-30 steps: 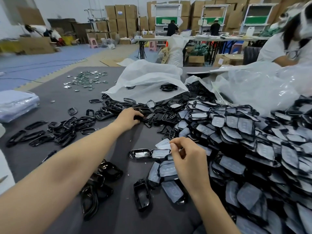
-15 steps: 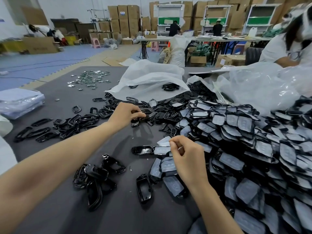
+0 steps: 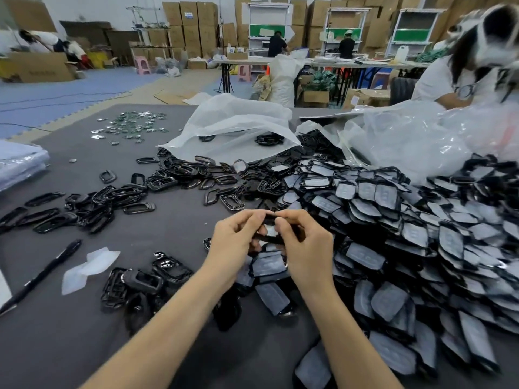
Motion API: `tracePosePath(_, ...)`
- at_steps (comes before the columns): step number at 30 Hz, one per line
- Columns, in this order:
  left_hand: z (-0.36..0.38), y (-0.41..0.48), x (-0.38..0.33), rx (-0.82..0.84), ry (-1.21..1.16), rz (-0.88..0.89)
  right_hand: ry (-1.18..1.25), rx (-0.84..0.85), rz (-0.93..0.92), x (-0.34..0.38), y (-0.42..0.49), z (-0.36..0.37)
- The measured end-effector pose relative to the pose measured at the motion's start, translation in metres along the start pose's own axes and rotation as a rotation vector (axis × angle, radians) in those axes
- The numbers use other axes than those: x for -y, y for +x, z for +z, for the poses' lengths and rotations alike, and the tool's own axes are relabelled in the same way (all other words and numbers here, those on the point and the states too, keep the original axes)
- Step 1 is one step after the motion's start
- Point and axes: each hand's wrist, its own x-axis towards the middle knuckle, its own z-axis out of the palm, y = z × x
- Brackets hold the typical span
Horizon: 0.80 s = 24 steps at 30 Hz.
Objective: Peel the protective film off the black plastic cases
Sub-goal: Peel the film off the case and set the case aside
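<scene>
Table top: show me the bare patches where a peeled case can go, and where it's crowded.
Bare mat lies between the ring pile, the film scrap and the left hand; more along the near edge below the pen. Crowded: filmed cases heaped right of the right hand; both hands grip one case.

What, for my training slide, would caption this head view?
Left hand and right hand grip one black case over the grey table, beside a heap of film-covered cases.

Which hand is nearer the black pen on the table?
Left. The left hand is right of the pen; the right hand is farther right, both gripping one black case.
</scene>
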Motion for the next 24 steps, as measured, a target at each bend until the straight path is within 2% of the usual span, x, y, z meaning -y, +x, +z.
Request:
tracePosePath(6,-0.01,-0.006,0.006,0.005,-0.059,0.001,0.011,0.054,0.038,-0.003,0.001,0.003)
tracePosePath(10,-0.013,-0.007,0.005,0.019,-0.085,0.006,0.086,0.16,0.088,-0.002,0.003,0.003)
tracePosePath(12,-0.013,-0.006,0.005,0.011,-0.081,0.001,0.083,0.128,0.086,-0.003,0.003,0.003)
tracePosePath(15,-0.014,-0.005,0.006,-0.011,-0.077,0.001,0.074,-0.019,0.1,-0.005,0.005,0.001)
tracePosePath(17,-0.017,-0.004,0.006,-0.044,-0.104,-0.021,0.194,-0.073,0.178,-0.006,0.007,-0.001)
tracePosePath(19,-0.019,-0.002,0.006,-0.083,-0.165,-0.064,0.299,-0.075,0.239,-0.006,0.008,-0.003)
tracePosePath(24,-0.02,-0.001,0.003,-0.127,-0.28,-0.1,0.381,-0.062,0.267,-0.004,0.006,-0.002)
